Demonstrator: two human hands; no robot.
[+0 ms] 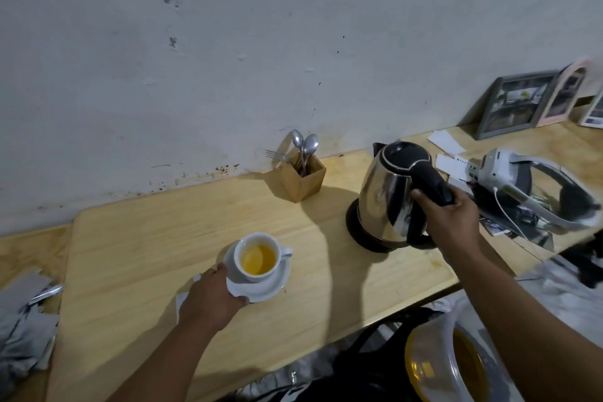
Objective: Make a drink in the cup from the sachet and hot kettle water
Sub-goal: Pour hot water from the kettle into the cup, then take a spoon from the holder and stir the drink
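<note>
Left hand (213, 295) gripping round white saucer (261, 289) under white cup (257, 256), right hand (452, 217) clenched around shiny steel kettle (388, 192) handle.

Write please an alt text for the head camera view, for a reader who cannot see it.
A person's right hand grips the handle of a steel kettle on its base, while the left hand holds the saucer under a white cup of yellow drink. Both stand on a wooden table, with a wooden cutlery holder against the wall.

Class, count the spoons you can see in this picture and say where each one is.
2. Both spoons stand bowl-up in the wooden holder by the wall, one left, one right, beside a fork. More could be hidden inside the holder.
</note>
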